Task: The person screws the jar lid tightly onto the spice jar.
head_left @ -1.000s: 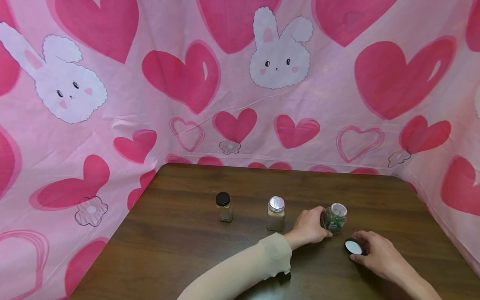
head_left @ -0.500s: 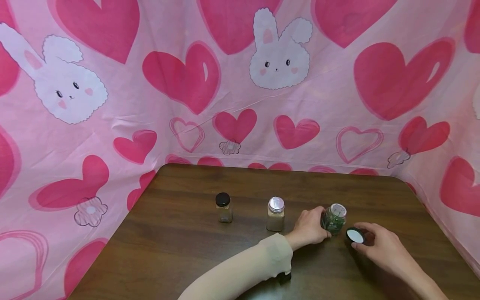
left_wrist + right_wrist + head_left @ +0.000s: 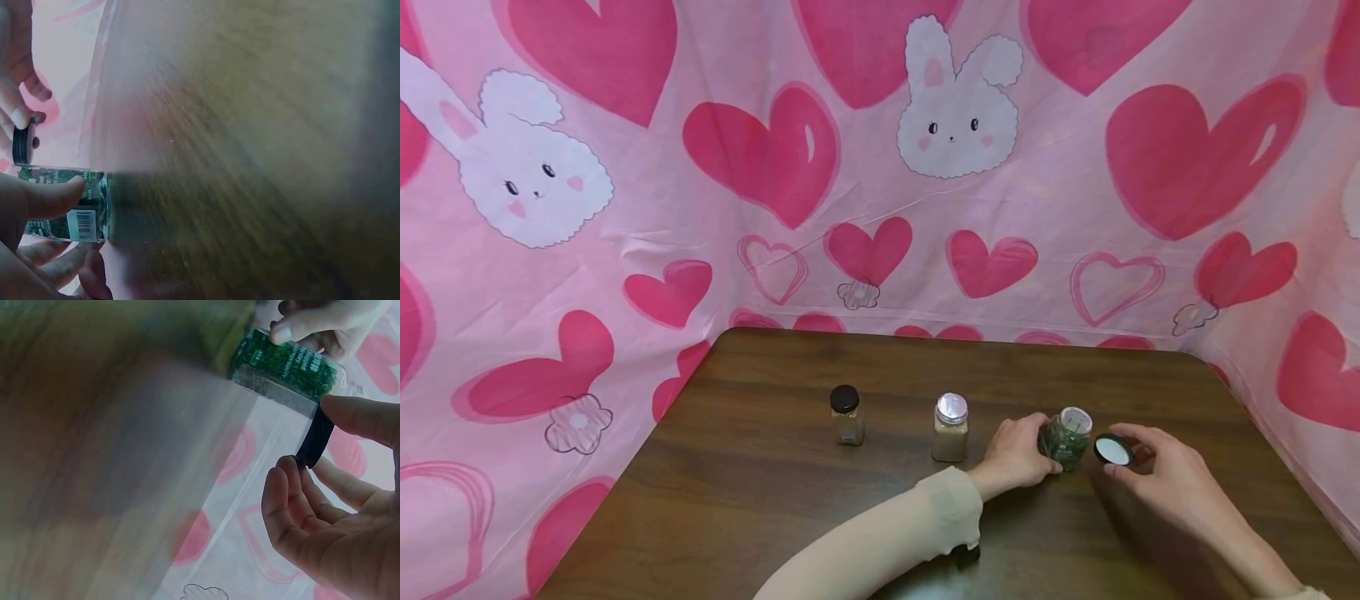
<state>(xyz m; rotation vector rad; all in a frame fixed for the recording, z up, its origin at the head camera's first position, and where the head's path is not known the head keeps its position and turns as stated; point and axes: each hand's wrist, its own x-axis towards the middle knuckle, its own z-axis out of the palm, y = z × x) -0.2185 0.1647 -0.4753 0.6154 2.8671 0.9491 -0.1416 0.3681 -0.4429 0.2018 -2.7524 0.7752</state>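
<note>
In the head view my left hand (image 3: 1017, 452) grips a glass spice jar (image 3: 1067, 442) of green flakes that stands on the table with its pale top bare. The left wrist view shows the thumb along the jar's side and a barcode label (image 3: 83, 225). Just to the right, my right hand (image 3: 1172, 475) pinches a black screw lid (image 3: 1113, 450) by its rim, its white inside facing up and toward the camera. In the right wrist view the lid (image 3: 315, 436) is held between thumb and fingers, close beside the jar (image 3: 287, 365).
Left of the left hand stands a spice jar (image 3: 951, 429) with a shiny silver top and tan contents. Farther left is a black-lidded jar (image 3: 847, 417). A black object (image 3: 966, 555) lies partly hidden by the left sleeve (image 3: 910, 525). Pink heart-print cloth (image 3: 880, 192) surrounds the wooden table (image 3: 760, 500).
My right hand has moved up and slightly farther back with the black lid, bringing it from below the green jar's right side to near its top. The left hand and jar stay put.
</note>
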